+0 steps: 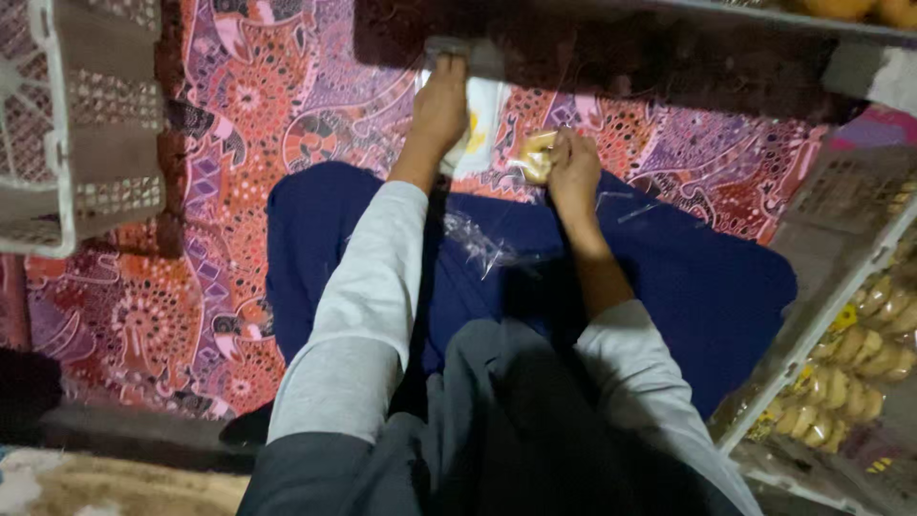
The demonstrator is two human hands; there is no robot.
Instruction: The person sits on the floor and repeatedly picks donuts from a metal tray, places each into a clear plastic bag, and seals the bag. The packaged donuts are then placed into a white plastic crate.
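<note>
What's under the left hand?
The left hand presses on a white packet with a yellow patch, lying on the patterned mat. The packet's middle is covered by the hand.

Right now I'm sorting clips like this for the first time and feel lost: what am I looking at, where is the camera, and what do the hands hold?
There is no machine here, only a person's two bare hands. The single picture comes from a camera worn on their head, looking down past grey sleeves at a dark blue cloth over their lap, on a red patterned mat. The left hand rests on a white packet. The right hand grips a small yellowish baked piece. A scrap of clear plastic wrap lies on the blue cloth. At the right, a pale crate holds more yellowish pieces; another crate stands at the upper left.
</note>
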